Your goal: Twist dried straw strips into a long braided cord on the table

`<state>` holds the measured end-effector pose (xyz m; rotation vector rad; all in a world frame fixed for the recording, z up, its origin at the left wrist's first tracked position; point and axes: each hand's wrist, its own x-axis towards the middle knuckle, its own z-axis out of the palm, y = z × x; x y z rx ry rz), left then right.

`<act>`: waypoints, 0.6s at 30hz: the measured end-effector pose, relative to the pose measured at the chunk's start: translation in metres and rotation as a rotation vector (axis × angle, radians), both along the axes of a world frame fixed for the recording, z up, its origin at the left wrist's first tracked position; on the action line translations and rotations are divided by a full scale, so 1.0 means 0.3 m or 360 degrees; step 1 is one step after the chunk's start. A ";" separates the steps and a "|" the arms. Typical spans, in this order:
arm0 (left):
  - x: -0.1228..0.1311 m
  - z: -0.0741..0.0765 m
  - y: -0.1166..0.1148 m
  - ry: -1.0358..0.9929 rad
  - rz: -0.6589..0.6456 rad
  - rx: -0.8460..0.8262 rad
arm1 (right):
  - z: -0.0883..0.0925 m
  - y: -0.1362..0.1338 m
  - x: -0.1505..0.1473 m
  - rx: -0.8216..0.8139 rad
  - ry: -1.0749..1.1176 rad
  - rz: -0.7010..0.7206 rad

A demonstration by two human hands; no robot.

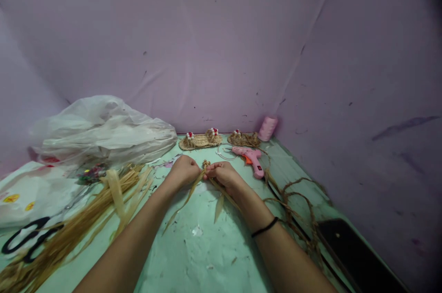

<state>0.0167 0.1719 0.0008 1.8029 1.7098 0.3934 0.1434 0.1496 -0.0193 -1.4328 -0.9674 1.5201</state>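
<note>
Both my hands meet over the middle of the table, around a small braid of dried straw-like strips (206,164). My left hand (185,169) is closed, pinching a pale strip that trails down toward me. Fingers of my right hand (223,174) are pinched on the other side of the braid, with more strips hanging below the palm. The braid's short knotted end pokes up between the hands. Just beyond them lie woven slipper-shaped pieces (200,141) with red and white beaded flowers, and a darker one (244,139) beside them.
A pink glue gun (253,157) lies right of my hands, near a pink thread spool (268,128). Braided cord (288,201) and a dark phone (359,256) are at right. At left are a plastic bag (110,129), a straw bundle (79,219) and black-handled scissors (26,238).
</note>
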 end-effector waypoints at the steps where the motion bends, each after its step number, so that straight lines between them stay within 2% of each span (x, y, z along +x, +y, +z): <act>1: 0.006 0.001 -0.005 -0.0002 -0.0013 -0.0024 | 0.007 -0.002 0.000 -0.0008 -0.0018 0.0013; 4: 0.037 0.002 -0.036 0.0144 -0.0033 0.0043 | 0.017 -0.007 -0.001 -0.0031 -0.0061 -0.0010; 9: 0.090 0.005 -0.108 0.0594 -0.0075 0.0451 | 0.002 -0.005 -0.002 -0.0011 0.0000 -0.0055; 13: 0.107 0.010 -0.137 0.0682 -0.0139 0.0476 | -0.014 -0.002 0.001 0.0027 0.0041 -0.0113; 18: 0.098 0.030 -0.140 0.0663 -0.0294 0.0419 | -0.031 0.008 0.002 -0.0002 -0.0079 -0.0201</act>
